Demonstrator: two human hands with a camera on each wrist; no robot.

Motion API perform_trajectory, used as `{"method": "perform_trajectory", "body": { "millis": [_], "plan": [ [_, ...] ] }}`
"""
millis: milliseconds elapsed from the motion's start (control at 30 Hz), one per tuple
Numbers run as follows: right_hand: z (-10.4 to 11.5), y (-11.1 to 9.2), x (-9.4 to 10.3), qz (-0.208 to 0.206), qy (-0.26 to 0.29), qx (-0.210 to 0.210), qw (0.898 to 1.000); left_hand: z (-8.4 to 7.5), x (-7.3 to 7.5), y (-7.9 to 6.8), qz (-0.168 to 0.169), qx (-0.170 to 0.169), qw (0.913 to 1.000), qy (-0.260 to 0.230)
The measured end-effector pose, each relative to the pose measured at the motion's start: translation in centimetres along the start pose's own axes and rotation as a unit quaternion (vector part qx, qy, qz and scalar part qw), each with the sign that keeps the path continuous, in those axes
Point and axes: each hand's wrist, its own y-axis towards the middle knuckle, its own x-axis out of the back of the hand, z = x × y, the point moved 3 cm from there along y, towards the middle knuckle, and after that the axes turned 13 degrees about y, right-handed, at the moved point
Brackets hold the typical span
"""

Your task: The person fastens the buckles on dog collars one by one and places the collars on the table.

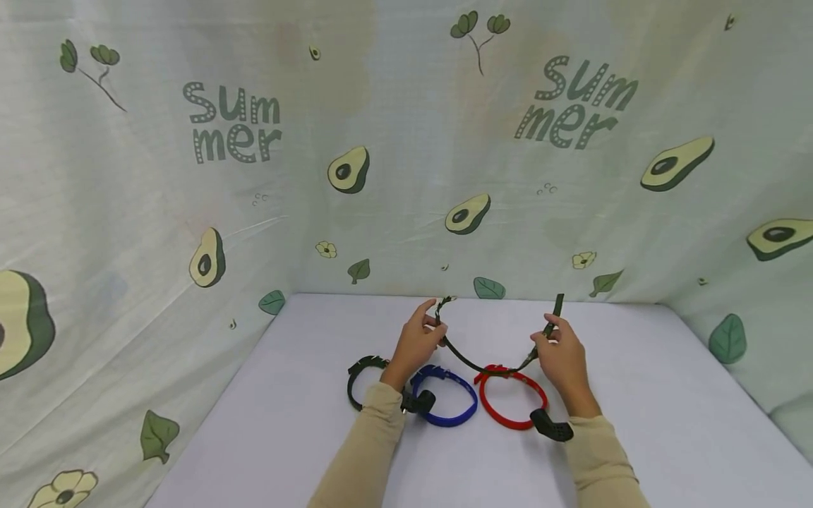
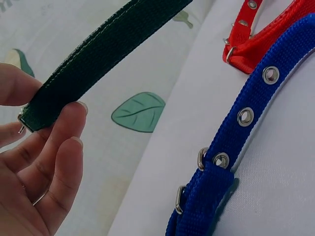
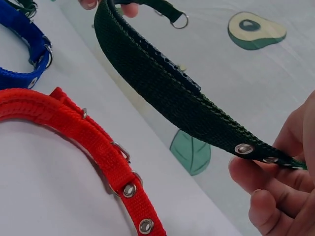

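Note:
A dark green collar [image 2: 98,54] hangs unfastened in a sagging curve between both hands, above the table. My left hand [image 1: 416,342] pinches it near its buckle end between thumb and fingers. My right hand [image 1: 564,356] grips the other end, where metal eyelets [image 3: 243,148] line the strap and the tip points up past the fingers. Below, a red collar [image 1: 504,423] lies looped on the table, overlapped in the head view by the green strap's low point. A blue collar [image 1: 447,422] lies looped to its left, close to my left wrist.
A dark collar [image 1: 351,384] lies looped at the left, partly hidden behind my left wrist. The white table [image 1: 298,423] reaches back to a curtain [image 1: 394,233] printed with avocados and leaves. Black cameras [image 1: 551,426] sit on both wrists.

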Motion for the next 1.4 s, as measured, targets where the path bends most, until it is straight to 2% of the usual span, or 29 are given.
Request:
{"method": "perform_trajectory", "body": {
  "millis": [167, 400, 633, 767, 867, 1000, 1267, 1400],
  "plan": [
    [-0.2, -0.7, 0.0, -0.012, 0.015, 0.009, 1.000, -0.1, -0.1, -0.4, 0.007, -0.001, 0.9999, -0.010],
    [0.1, -1.4, -0.3, -0.003, 0.031, 0.007, 1.000, -0.2, -0.1, -1.1, 0.018, -0.010, 0.9996, -0.020],
    [1.4, -1.4, -1.3, 0.062, 0.056, 0.011, 0.996, -0.1, 0.6, -1.2, 0.001, -0.037, 0.9992, 0.017],
    [1.8, -1.5, -1.7, 0.086, 0.054, 0.008, 0.995, -0.1, 0.5, -1.3, 0.006, -0.045, 0.9987, 0.024],
    [2.3, -1.6, -2.0, 0.099, 0.063, 0.011, 0.993, -0.1, 0.5, -1.4, 0.010, -0.047, 0.9987, 0.015],
    [3.4, -1.7, -2.4, 0.118, 0.067, 0.032, 0.990, -0.5, 0.9, -1.4, -0.001, -0.052, 0.9987, 0.001],
    [4.9, -2.4, -2.4, 0.137, 0.061, 0.068, 0.986, -2.1, 0.6, -2.0, -0.054, -0.071, 0.9946, -0.053],
    [5.2, -2.7, -2.5, 0.144, 0.067, 0.075, 0.984, -3.2, 0.5, -2.3, -0.051, -0.065, 0.9939, -0.072]
  ]
}}
